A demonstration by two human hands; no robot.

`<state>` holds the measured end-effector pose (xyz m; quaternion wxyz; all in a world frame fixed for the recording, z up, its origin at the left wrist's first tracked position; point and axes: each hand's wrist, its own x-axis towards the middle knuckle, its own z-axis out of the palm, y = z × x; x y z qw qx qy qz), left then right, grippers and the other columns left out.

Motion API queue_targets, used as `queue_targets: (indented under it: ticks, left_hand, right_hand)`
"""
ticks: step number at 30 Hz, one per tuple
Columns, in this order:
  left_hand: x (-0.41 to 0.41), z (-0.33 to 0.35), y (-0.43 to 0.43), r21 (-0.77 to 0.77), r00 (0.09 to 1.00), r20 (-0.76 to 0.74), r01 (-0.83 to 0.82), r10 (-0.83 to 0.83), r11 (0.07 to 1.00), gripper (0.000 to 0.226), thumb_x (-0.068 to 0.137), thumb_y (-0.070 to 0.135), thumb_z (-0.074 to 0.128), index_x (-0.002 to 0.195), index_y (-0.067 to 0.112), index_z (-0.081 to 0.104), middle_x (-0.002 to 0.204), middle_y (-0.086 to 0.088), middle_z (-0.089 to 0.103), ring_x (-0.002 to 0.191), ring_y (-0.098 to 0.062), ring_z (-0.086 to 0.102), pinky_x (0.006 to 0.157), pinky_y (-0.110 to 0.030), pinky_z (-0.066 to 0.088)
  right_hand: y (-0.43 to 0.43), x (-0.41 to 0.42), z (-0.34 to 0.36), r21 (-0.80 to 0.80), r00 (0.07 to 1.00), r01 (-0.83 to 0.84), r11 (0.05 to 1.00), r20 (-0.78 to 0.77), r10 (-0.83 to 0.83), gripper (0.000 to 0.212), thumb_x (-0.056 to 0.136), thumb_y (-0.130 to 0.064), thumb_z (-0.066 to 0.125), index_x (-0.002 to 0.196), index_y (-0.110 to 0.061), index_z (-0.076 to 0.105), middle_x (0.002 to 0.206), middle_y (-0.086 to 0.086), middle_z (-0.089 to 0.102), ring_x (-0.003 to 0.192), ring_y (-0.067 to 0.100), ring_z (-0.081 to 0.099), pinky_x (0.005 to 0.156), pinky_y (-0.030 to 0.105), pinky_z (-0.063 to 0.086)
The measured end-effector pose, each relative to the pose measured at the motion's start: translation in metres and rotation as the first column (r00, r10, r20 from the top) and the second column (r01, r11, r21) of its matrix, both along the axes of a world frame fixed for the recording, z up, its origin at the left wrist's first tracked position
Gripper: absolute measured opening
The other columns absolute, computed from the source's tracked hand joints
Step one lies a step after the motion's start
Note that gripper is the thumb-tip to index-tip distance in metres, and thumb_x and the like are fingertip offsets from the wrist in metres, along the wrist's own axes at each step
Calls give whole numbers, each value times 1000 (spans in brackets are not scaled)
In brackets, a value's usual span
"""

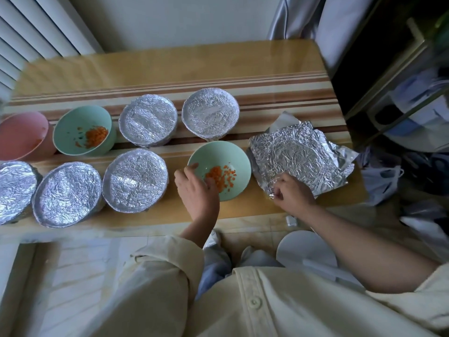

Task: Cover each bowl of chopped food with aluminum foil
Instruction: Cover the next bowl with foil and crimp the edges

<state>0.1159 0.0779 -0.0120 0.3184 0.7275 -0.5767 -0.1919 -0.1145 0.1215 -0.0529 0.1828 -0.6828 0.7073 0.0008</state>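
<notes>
Carrot bowl (pixel 226 153): foil pickup step.
Left hand (pixel 196 188) grips its rim; right hand (pixel 291 193) pinches foil sheet (pixel 298 152) alongside; next, drape it over.

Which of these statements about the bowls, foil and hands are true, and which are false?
1. Five covered bowls stand on the table. True.
2. The left hand holds the pink bowl. False: it holds the rim of the near green bowl; the pink bowl stands far left, untouched.
3. The right hand pinches the loose foil. True.
4. The near green bowl is empty. False: it holds chopped orange bits.
</notes>
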Motion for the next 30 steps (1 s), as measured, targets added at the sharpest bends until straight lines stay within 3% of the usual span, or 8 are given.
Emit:
queue_targets:
  ticks: [8, 11, 14, 18, 21, 25, 27, 30]
  left_hand:
    - [-58, 8, 14, 20, 841, -205, 515, -500, 857, 18, 92, 15, 49, 98, 8, 65, 92, -9, 66, 79, -20, 59, 72, -34, 46]
    - [-88, 4, 18, 451, 806, -524, 537, -275, 713, 30, 100, 34, 47, 95, 7, 59, 91, -14, 68, 67, -28, 66, 72, -48, 59]
    - [-110, 3, 14, 570, 713, -701, 540, 23, 620, 33, 100, 41, 50, 96, 8, 57, 94, -14, 59, 79, -28, 61, 81, -46, 57]
    - [-118, 0, 3, 638, 683, -701, 474, 204, 607, 25, 100, 24, 56, 80, 8, 56, 83, -11, 57, 72, -25, 59, 78, -40, 57]
    - [-118, -7, -1, 631, 832, -554, 407, 17, 660, 22, 93, 8, 58, 70, 7, 56, 73, -14, 60, 68, -28, 58, 79, -48, 56]
    - [-115, 4, -9, 476, 915, -282, 393, -288, 787, 13, 87, 11, 54, 83, 1, 61, 80, -21, 65, 77, -40, 58, 61, -39, 43]
    - [-110, 12, -16, 367, 895, -280, 433, -346, 823, 10, 86, 10, 55, 78, 5, 56, 62, -7, 54, 63, -30, 49, 52, -34, 30]
    - [-96, 18, -25, 265, 867, -389, 431, -313, 863, 15, 86, 8, 56, 72, 9, 52, 55, 2, 44, 55, -16, 37, 54, -31, 26]
  right_hand:
    - [-2, -21, 15, -120, 840, 354, 928, 477, -259, 9, 83, -11, 66, 78, -15, 60, 78, 0, 65, 72, 18, 62, 64, 31, 50]
    - [3, -25, 21, -33, 752, 375, 927, 595, -283, 9, 86, -12, 63, 79, -16, 59, 82, 4, 69, 69, 17, 63, 63, 36, 52]
    - [10, -27, 28, 95, 630, 402, 911, 693, -350, 9, 86, -12, 62, 79, -17, 60, 73, 5, 65, 61, 15, 57, 58, 37, 47]
    - [16, -30, 35, 184, 537, 375, 908, 756, -375, 17, 87, -4, 57, 73, -14, 58, 59, -7, 57, 57, 12, 49, 56, 33, 39]
    - [12, -28, 38, 245, 513, 347, 905, 759, -402, 16, 89, -10, 56, 74, -12, 61, 59, -7, 57, 58, 11, 50, 60, 30, 38]
    - [5, -38, 38, 130, 507, 612, 780, 692, -514, 20, 94, -30, 52, 92, -13, 63, 90, 5, 63, 84, 19, 59, 70, 29, 43]
    - [0, -48, 34, 10, 488, 735, 678, 686, -539, 18, 93, -27, 58, 107, -16, 59, 109, -1, 58, 105, 19, 56, 84, 30, 45]
    - [-12, -60, 35, 86, 408, 804, 588, 640, -652, 55, 89, -40, 62, 134, -15, 43, 133, 4, 44, 122, 21, 44, 99, 35, 39]
